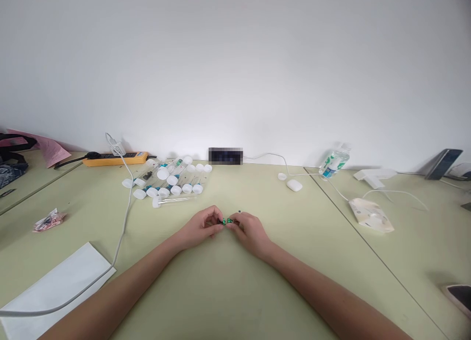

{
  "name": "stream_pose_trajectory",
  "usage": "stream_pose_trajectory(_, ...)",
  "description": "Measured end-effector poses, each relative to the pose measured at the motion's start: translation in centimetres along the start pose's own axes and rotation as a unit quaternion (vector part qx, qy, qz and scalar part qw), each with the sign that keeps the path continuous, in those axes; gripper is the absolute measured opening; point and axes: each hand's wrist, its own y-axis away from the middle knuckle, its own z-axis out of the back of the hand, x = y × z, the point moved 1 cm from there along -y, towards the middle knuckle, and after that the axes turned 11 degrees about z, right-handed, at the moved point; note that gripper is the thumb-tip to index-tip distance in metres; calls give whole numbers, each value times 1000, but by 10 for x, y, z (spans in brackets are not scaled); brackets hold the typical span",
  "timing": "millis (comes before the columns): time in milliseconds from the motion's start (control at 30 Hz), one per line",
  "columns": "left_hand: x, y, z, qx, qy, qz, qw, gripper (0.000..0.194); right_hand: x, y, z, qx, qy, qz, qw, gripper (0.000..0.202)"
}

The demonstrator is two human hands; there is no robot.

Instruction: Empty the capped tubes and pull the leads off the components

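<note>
My left hand (pixel 200 228) is closed in a pinch on a small shiny green part (pixel 223 222). Facing it, the fingertips of my right hand (pixel 251 233) grip a second small green part (pixel 229 221). The two parts are held almost end to end, a little above the table; whether they touch is too small to tell. A tiny dark piece (pixel 239 211) lies just beyond my right fingers. Left of my hands is a clear tube (pixel 178 199) with a white cap, lying on its side.
Behind it lie several white-capped tubes (pixel 176 190) with small parts inside. A grey cable (pixel 127 212) runs from the orange power strip (pixel 136 158) across a white sheet (pixel 62 286). On the right are a white oval case (pixel 294 185), a clear bottle (pixel 333 164) and a packet (pixel 371 215).
</note>
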Motion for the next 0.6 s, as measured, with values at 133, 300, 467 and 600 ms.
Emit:
stream_pose_trajectory(133,0,0,0,5,18,22,1000,25,0,0,0,-3,-7,8,1000,19)
stream_pose_trajectory(300,1,-1,0,-7,37,22,999,26,1,0,0,-7,-6,4,1000,19)
stream_pose_trajectory(467,5,-3,2,-24,27,16,999,27,2,0,1,-10,-5,-2,1000,19)
stream_pose_trajectory(600,3,-1,1,2,19,38,999,26,3,0,1,-17,-15,1,1000,18)
